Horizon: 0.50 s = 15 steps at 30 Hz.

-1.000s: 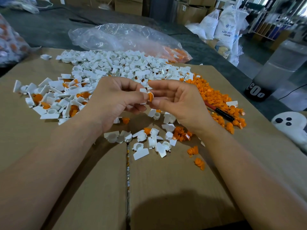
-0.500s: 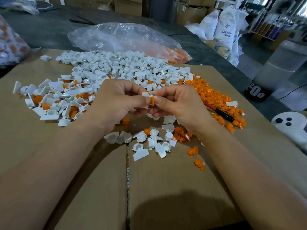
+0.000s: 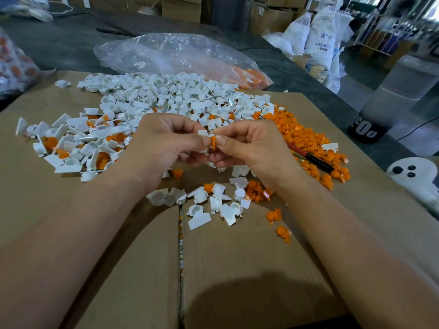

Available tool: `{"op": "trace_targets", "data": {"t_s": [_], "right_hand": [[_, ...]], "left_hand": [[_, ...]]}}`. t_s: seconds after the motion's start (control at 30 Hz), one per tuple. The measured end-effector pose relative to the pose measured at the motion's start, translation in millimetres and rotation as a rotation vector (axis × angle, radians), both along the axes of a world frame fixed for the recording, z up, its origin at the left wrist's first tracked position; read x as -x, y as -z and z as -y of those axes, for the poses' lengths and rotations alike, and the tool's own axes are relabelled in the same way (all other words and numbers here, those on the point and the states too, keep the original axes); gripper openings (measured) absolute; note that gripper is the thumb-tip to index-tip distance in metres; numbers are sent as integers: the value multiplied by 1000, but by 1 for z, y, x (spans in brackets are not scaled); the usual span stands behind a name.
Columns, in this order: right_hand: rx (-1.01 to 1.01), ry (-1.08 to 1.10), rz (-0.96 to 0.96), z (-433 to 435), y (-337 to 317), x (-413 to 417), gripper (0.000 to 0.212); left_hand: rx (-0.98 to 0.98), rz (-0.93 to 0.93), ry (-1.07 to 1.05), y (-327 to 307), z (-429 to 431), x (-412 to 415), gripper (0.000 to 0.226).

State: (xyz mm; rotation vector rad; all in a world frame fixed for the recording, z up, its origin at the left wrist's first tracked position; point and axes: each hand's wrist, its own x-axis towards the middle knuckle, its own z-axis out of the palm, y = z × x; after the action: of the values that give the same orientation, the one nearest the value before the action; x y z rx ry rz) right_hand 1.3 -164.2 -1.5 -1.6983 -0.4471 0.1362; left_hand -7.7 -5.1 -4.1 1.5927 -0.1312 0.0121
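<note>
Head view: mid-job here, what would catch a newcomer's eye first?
Dead centre, the left hand holds a white piece while the right hand pinches an orange piece against it. Behind them a big white pile covers the cardboard, with an orange pile running down its right side. A clear plastic bag lies beyond, at the cardboard's far edge.

Bare-armed; left hand point(image 3: 164, 148), right hand point(image 3: 257, 151) (nails short).

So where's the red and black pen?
The pen lies on the cardboard on the right side of the head view, among the orange pieces, just past the right hand.
</note>
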Motion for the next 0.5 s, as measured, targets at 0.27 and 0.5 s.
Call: {"op": "trace_targets", "data": {"t_s": [0.27, 0.5], "right_hand": [[78, 74, 306, -7, 3, 4, 46], [85, 91, 345, -6, 7, 3, 40]], "left_hand": [[51, -43, -13, 0, -3, -2, 11], [29, -41, -7, 0, -2, -2, 18]]}}
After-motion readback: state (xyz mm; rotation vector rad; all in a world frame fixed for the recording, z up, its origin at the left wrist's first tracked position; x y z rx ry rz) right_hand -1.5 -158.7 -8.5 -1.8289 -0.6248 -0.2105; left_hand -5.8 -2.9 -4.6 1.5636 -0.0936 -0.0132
